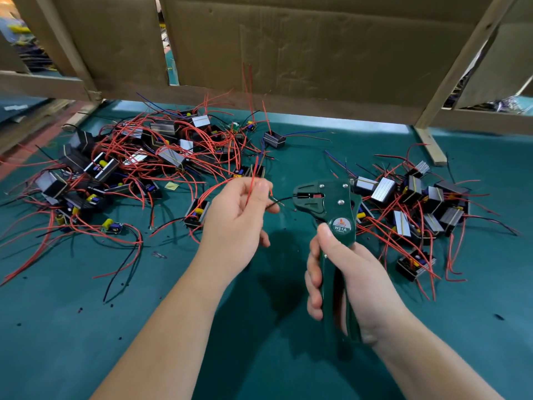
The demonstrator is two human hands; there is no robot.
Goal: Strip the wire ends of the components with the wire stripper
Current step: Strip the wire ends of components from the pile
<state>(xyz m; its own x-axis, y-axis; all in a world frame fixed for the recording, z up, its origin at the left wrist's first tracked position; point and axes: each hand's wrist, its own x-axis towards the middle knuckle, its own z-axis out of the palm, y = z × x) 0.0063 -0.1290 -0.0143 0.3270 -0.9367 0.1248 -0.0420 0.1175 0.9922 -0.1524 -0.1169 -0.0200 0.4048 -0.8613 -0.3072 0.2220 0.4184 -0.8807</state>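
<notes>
My right hand (pixel 343 278) grips the two handles of the green wire stripper (pixel 331 203), with the fingers curled around them and the thumb lying up along the front, just under the round label. The tool stands nearly upright and its head points to the left.

My left hand (pixel 236 217) pinches a few thin wires between the thumb and the fingers. The red wire (pixel 252 180) goes up from the pinch, and the black wire (pixel 281 201) goes to the right, with its end at the mouth of the stripper's head. I cannot tell if the jaws already bite on it. Both hands are lifted above the green mat (pixel 86 327).

One component (pixel 197 212) lies on the mat just left of my left wrist. Farther left there is a big pile of components (pixel 129 160), black and silver blocks tangled with red and black wires. A smaller pile (pixel 418 203) lies to the right of the stripper. Small black bits (pixel 80 310) are scattered on the mat. Behind all this stand cardboard sheets (pixel 288 53) in a wooden frame (pixel 455 67).
</notes>
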